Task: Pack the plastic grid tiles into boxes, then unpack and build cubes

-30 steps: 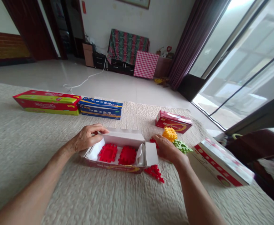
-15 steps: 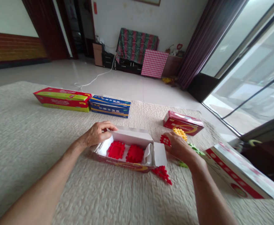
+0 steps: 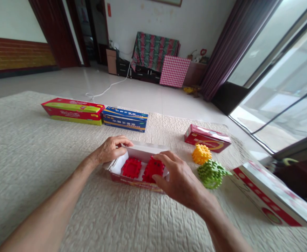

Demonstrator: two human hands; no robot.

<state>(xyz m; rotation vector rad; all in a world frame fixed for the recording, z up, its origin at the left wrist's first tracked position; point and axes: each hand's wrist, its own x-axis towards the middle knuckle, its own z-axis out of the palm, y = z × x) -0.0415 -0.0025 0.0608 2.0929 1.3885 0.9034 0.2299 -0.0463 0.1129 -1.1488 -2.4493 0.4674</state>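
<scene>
An open cardboard box (image 3: 132, 182) with a white inside sits in front of me on the quilted cover. In it lies a red plastic building piece (image 3: 131, 168) with notched edges, beside white padding at the left end. My left hand (image 3: 113, 150) grips the box's back left corner, its fingers curled over the rim. Over the right half of the box, my right hand (image 3: 176, 176) pinches a red notched plastic piece (image 3: 152, 169) between thumb and fingers. My palm hides the right end of the box, and I cannot tell whether the held piece touches what lies beneath.
A yellow knobbly block (image 3: 201, 154) and a green one (image 3: 211, 174) lie right of the box. Farther back are a dark red box (image 3: 207, 138), a blue box (image 3: 125, 119) and a red-and-green box (image 3: 73, 111). A white-and-red carton (image 3: 274, 196) stands at the right.
My right hand has moved left, from beside the box to over its right half, with a red piece in it. The yellow and green blocks are now uncovered. My left hand keeps its place.
</scene>
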